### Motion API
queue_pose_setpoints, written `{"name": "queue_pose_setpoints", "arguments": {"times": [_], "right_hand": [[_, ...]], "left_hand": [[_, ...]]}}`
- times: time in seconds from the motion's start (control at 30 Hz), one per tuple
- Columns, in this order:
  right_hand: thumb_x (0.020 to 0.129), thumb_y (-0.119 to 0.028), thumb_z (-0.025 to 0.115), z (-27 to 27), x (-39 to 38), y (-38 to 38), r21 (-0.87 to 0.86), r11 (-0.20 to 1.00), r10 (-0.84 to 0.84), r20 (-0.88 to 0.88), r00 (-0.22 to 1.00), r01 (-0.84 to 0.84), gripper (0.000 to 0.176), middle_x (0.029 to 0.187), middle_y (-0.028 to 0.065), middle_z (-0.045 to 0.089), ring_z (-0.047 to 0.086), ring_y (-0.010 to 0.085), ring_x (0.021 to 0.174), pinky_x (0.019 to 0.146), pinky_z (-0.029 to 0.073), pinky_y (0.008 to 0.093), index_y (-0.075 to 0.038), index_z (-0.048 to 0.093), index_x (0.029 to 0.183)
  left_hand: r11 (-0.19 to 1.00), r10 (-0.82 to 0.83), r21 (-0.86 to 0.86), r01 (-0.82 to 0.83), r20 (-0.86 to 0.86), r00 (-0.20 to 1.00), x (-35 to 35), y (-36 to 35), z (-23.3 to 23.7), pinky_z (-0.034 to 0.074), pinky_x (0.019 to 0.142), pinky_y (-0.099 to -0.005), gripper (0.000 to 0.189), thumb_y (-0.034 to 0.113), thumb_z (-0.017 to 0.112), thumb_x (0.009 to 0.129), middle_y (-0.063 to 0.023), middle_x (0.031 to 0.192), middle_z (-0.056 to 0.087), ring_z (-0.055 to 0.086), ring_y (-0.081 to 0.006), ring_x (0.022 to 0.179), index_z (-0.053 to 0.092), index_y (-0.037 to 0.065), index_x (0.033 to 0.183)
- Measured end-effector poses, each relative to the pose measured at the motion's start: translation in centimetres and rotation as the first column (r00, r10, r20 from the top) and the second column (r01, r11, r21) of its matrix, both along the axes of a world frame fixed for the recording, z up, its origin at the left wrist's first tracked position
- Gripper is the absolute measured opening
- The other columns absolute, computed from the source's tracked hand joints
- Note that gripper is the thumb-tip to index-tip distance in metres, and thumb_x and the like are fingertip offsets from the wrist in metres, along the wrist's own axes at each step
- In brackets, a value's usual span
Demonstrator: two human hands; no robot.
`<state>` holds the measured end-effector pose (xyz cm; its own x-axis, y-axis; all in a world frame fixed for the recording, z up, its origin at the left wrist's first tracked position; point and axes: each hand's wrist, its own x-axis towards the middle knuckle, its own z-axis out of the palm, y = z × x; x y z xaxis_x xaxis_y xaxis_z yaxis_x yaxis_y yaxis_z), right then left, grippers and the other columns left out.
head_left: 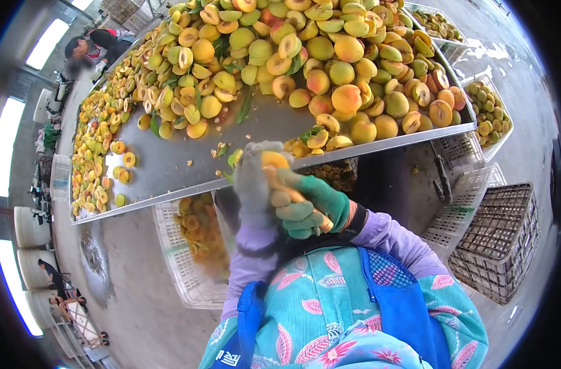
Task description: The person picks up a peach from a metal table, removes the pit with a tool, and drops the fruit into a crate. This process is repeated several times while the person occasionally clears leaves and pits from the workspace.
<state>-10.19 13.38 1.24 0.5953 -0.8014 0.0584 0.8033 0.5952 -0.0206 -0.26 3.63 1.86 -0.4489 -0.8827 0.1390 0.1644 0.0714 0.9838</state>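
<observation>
My left hand (253, 178), in a grey glove and smeared by motion, is closed around a yellow peach (274, 161) in front of the table's near edge. Against that fruit, my right hand (314, 206) in a green glove wraps round a tool with a wooden handle (325, 224). The tool's working end is hidden by the hands and the peach. Just beyond them, cut and whole peaches (348, 49) lie heaped on a metal table (170, 161), with a few leaves and scraps.
Below the table edge stands a white crate (176, 258) containing peach pieces. On the right are stacked crates (495, 240) and a crate of peaches (488, 111). Another person (96, 46) is at the table's far left. Large white tubs (31, 227) line the left side.
</observation>
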Motion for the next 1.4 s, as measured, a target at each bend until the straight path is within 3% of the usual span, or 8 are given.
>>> {"name": "queue_pose_setpoints", "arguments": {"times": [0.17,0.27,0.37,0.53,0.73,0.9,1.13,1.4], "right_hand": [[0.096,-0.055,0.045,0.3,-1.5,1.3,0.193,0.975,-0.043,-0.312,0.949,0.108,0.042,0.052,-0.0064,0.033,0.030,0.0099,0.040,0.037,0.025,0.0256,-0.018,0.050,0.078],[0.097,-0.053,0.046,-1.2,-3.9,1.1,0.235,0.917,-0.189,-0.459,0.868,0.324,0.041,0.053,-0.0037,0.042,0.038,0.0090,0.039,0.037,0.033,0.0231,-0.014,0.050,0.088],[0.097,-0.053,0.047,-1.3,-4.2,0.9,0.220,0.901,-0.221,-0.506,0.833,0.373,0.041,0.055,-0.0018,0.043,0.041,0.0098,0.041,0.037,0.034,0.0229,-0.013,0.050,0.088],[0.097,-0.043,0.051,0.6,-5.5,1.4,0.214,0.753,-0.310,-0.719,0.622,0.622,0.029,0.063,-0.0043,0.049,0.045,0.0076,0.051,0.040,0.033,0.0251,-0.017,0.056,0.086],[0.095,-0.041,0.056,-3.5,-7.7,-2.0,-0.751,0.521,-0.442,-0.644,-0.625,0.405,0.037,0.059,0.0121,0.051,0.054,0.0305,0.050,0.045,0.043,0.0385,-0.004,0.055,0.090],[0.097,-0.044,0.047,-0.7,-4.3,-3.3,-0.597,0.797,-0.434,-0.671,-0.601,0.090,0.043,0.076,0.0249,0.061,0.060,0.0453,0.076,0.067,0.046,0.0501,-0.001,0.052,0.100],[0.097,-0.046,0.048,-1.4,-2.6,-1.9,-0.402,0.809,-0.311,-0.912,-0.267,0.429,0.048,0.070,0.0175,0.063,0.064,0.0317,0.062,0.055,0.048,0.0414,0.000,0.055,0.106],[0.097,-0.044,0.049,-0.9,-1.9,-1.7,-0.478,0.792,-0.375,-0.872,-0.314,0.380,0.046,0.068,0.0138,0.063,0.063,0.0249,0.059,0.055,0.049,0.0377,0.001,0.056,0.104]], "left_hand": [[0.944,0.228,0.199,-0.263,0.184,0.956,11.5,-3.9,-0.5,0.050,0.064,-0.0317,0.030,0.031,0.052,0.095,-0.0095,0.077,0.065,0.061,-0.0169,0.069,0.064,0.004,0.099],[0.824,0.519,-0.553,0.126,0.825,0.223,11.3,-7.8,1.8,0.044,0.088,-0.0390,0.033,0.036,0.066,0.082,-0.0149,0.096,0.062,0.055,-0.0304,0.100,0.067,0.007,0.098],[0.991,0.060,-0.129,0.043,0.704,0.707,-1.8,-7.9,5.8,0.047,0.082,-0.0392,0.039,0.036,0.067,0.080,-0.0161,0.094,0.065,0.062,-0.0299,0.090,0.066,0.005,0.102],[0.885,0.316,-0.459,0.079,0.716,0.623,-16.1,-13.2,-6.2,0.046,0.090,-0.0444,0.048,0.030,0.071,0.072,-0.0263,0.106,0.063,0.058,-0.0426,0.105,0.056,0.001,0.107],[0.990,0.012,-0.111,0.089,0.687,0.727,-9.2,-12.4,-1.1,0.049,0.059,-0.0277,0.035,0.025,0.074,0.074,-0.0086,0.086,0.066,0.062,-0.0187,0.069,0.061,0.001,0.096],[0.987,-0.102,0.141,0.073,0.214,0.971,-4.6,-5.0,2.0,0.051,0.068,-0.0266,0.041,0.036,0.054,0.096,-0.0086,0.093,0.066,0.061,-0.0158,0.075,0.061,-0.001,0.110],[0.832,-0.188,0.457,0.316,-0.303,0.934,-4.5,-1.6,-2.2,0.052,0.084,-0.0383,0.053,0.045,0.043,0.099,-0.0171,0.111,0.062,0.062,-0.0286,0.097,0.052,-0.001,0.122],[0.956,-0.056,-0.281,0.081,0.095,0.994,-4.0,-1.0,-2.1,0.053,0.080,-0.0326,0.050,0.042,0.039,0.102,-0.0161,0.104,0.063,0.064,-0.0230,0.089,0.055,-0.004,0.116]]}}
